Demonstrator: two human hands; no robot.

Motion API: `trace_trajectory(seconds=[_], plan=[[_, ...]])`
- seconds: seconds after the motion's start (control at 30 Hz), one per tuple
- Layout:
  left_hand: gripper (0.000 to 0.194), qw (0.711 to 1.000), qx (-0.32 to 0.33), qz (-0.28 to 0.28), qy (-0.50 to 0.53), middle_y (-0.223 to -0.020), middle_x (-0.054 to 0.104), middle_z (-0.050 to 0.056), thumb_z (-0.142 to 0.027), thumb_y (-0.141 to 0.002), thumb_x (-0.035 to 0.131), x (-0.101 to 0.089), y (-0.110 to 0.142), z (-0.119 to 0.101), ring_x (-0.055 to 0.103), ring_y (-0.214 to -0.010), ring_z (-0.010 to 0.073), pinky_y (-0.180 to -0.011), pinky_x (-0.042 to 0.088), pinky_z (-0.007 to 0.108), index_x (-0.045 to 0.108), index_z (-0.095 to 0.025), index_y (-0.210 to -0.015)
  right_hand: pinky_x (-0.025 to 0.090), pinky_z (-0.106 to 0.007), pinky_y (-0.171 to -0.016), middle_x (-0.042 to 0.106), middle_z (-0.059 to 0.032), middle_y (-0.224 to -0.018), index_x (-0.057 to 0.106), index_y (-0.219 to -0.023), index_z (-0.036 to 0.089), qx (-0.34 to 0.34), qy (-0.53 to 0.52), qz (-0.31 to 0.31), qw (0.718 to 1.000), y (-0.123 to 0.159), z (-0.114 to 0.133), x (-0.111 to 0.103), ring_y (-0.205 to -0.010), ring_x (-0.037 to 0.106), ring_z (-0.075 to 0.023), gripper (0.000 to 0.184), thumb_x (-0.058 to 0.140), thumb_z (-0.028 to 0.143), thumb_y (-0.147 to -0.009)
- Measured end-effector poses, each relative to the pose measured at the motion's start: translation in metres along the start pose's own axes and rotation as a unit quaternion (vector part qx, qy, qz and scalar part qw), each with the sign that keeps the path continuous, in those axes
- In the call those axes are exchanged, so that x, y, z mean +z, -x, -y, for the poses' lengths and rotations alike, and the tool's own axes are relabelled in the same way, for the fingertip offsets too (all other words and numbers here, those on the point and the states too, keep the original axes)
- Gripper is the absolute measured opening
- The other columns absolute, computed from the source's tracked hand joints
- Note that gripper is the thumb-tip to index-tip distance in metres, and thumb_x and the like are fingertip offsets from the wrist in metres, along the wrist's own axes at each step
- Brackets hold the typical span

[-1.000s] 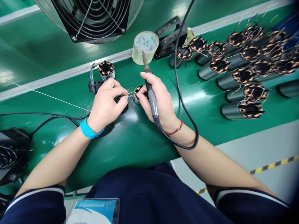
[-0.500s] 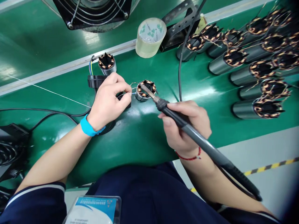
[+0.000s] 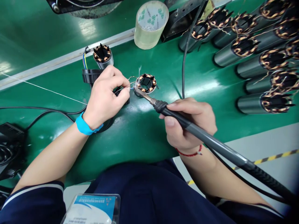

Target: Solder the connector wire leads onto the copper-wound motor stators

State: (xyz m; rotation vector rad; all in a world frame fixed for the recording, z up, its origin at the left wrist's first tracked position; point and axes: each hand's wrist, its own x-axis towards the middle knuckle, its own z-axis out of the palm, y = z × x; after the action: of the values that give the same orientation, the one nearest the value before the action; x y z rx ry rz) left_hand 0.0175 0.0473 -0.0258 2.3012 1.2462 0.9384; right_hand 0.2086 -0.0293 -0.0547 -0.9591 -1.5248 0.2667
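Observation:
My right hand is closed around a soldering iron. The iron's tip touches or nearly touches wires at the near left edge of a small motor stator with copper windings. A pale wisp of smoke rises there. Just left of the stator, my left hand pinches thin wires between thumb and forefinger; their exact number is unclear. A black round part lies partly hidden under that hand. Behind it stands a second stator with coloured leads, beside a black ring-shaped part.
Several stators with loose wire ends stand in rows at the right. A tape roll and a black metal bracket are at the back, near a fan. A black cable hangs down right of the stator.
The soldering iron's tip has moved from over the stator's top to its near left edge, and smoke now shows. My left hand keeps its pinch. The view has shifted slightly.

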Motion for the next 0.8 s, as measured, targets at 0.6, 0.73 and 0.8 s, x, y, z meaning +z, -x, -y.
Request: trace_trajectory(seconds=[0.6,0.73,0.8], plan=[[0.012,1.0,0.003,-0.009,0.017,-0.078,0.058,0.005,-0.004,-0.073,0.061,0.0008,-0.0007,-0.0013,0.056,-0.074,0.0133,-0.068,0.047,0.03,0.067,-0.013,-0.069,0.052,-0.034,-0.053,0.065,-0.0023,-0.082,0.064,-0.102,0.024,0.016,0.007,-0.01,1.0,0.0046,-0.002,-0.0015,-0.063,0.063,-0.0164,0.018,0.061,0.027,-0.085],[0.012,1.0,0.006,-0.008,0.018,-0.078,0.057,0.004,-0.005,-0.074,0.061,0.0004,-0.0005,-0.0017,0.056,-0.075,0.0133,-0.069,0.047,0.03,0.067,-0.014,-0.069,0.052,-0.035,-0.052,0.064,-0.0021,-0.081,0.063,-0.105,0.027,0.028,-0.005,0.006,1.0,0.005,-0.0002,-0.0009,-0.062,0.063,-0.0167,0.019,0.059,0.026,-0.086],[0.012,1.0,-0.003,-0.002,0.014,-0.079,0.058,0.004,-0.006,-0.074,0.062,-0.0002,-0.0004,-0.0027,0.056,-0.076,0.0138,-0.071,0.048,0.03,0.067,-0.016,-0.07,0.052,-0.035,-0.052,0.063,-0.0026,-0.081,0.063,-0.104,0.027,0.03,-0.007,-0.006,1.0,0.0048,-0.0001,-0.0007,-0.063,0.062,-0.0172,0.019,0.059,0.027,-0.086]])
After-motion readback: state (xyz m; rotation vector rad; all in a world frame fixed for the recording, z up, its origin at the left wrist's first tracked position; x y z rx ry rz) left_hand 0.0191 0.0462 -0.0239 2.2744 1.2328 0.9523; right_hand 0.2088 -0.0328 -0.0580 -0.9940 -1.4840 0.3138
